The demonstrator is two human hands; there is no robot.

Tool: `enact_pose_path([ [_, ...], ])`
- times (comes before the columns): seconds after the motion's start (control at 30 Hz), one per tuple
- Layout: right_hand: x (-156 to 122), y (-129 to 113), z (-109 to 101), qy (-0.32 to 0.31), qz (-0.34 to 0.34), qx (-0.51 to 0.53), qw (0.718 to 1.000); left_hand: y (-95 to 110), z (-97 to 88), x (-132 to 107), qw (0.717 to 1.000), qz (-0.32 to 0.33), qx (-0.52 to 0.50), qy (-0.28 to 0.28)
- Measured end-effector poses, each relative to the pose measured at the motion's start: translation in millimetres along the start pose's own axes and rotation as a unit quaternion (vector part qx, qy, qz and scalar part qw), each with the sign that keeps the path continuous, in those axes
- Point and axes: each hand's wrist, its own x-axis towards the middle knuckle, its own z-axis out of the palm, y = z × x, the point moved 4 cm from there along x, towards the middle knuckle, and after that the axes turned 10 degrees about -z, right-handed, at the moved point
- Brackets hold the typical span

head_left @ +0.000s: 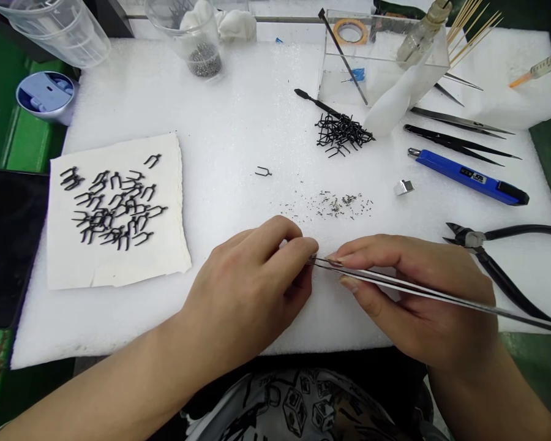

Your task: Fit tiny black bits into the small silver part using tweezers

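My right hand (408, 294) pinches long metal tweezers (422, 293), whose tips meet the fingertips of my left hand (257, 282). My left hand is closed in a pinch on something too small to make out, just above the white foam mat (239, 110). A scatter of tiny metal bits (340, 205) lies just beyond both hands. One black forked part (263, 172) lies alone mid-mat. A tangled pile of black forked parts (342, 131) sits further back. Several more black forked parts (112, 205) are spread on a white paper sheet (119, 263) to the left.
Black cutting pliers (496, 257), a blue utility knife (468, 176), spare tweezers (459, 144) and a small metal clip (404, 187) lie at right. A clear box (381, 58), plastic cups (197, 37) and a blue-lidded tub (46, 95) stand at the back. A dark tray (9, 245) borders the left.
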Motion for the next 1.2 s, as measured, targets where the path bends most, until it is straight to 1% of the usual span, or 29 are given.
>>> enact_pose_path([
  [0.07, 0.9, 0.2, 0.9, -0.016, 0.005, 0.01, 1.0, -1.0, 0.1, 0.6, 1.0, -0.004, -0.003, -0.002],
  [0.17, 3.3, -2.0, 1.5, -0.032, -0.012, 0.018, 0.999, -3.9, 2.0, 2.3, 0.999, -0.008, -0.028, -0.025],
  [0.27, 4.7, -4.4, 2.1, -0.036, -0.029, 0.02, 0.999, -7.5, 3.2, 4.2, 0.996, -0.018, -0.069, -0.049],
  [0.43, 4.6, -4.9, 4.6, -0.042, -0.028, 0.019, 0.999, -9.7, 0.5, 5.5, 0.986, -0.041, -0.129, -0.099],
  [0.53, 4.9, -4.1, 5.9, -0.043, -0.032, 0.016, 0.998, -9.3, -1.8, 6.0, 0.98, -0.063, -0.148, -0.114],
  [0.63, 4.7, -3.5, 6.2, -0.037, -0.036, 0.023, 0.998, -8.8, -2.6, 6.8, 0.98, -0.08, -0.147, -0.106],
  [0.73, 3.3, -3.0, 5.5, -0.034, -0.035, 0.029, 0.998, -8.0, -1.9, 7.5, 0.982, -0.082, -0.142, -0.096],
  [0.97, 2.7, -4.0, 3.7, -0.04, -0.053, 0.042, 0.997, -7.8, -1.5, 9.9, 0.98, -0.091, -0.143, -0.108],
  [1.2, 4.6, -6.3, 2.1, -0.043, -0.042, 0.052, 0.997, -9.0, -1.8, 10.6, 0.978, -0.097, -0.149, -0.108],
])
